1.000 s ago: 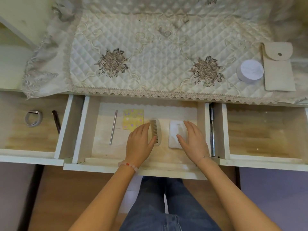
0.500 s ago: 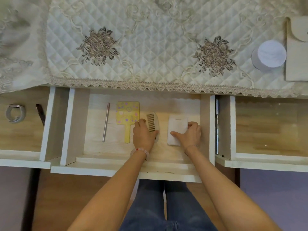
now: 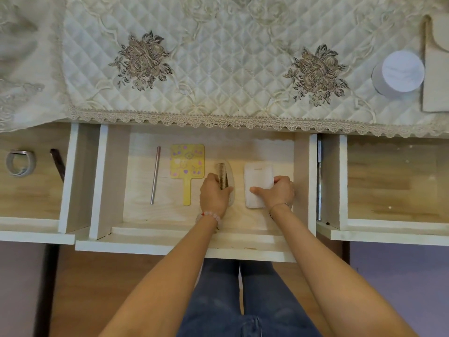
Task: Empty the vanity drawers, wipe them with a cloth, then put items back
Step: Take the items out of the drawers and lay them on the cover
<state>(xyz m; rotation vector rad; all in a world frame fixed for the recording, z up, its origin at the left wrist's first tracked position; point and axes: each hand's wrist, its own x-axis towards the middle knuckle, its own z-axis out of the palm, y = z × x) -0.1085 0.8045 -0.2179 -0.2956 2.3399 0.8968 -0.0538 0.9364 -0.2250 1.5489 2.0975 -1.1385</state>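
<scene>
Middle drawer (image 3: 114, 181), emptying: left hand (image 3: 213, 197) clamped on comb (image 3: 224, 177), right hand (image 3: 279, 193) on white case (image 3: 257, 175); lift both level, clearing mirror (image 3: 187, 164).

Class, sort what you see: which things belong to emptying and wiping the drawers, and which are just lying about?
Job:
left hand on comb
right hand on white pad
yellow mirror
metal rod
grey band

Lying about:
white jar
beige pouch
</scene>
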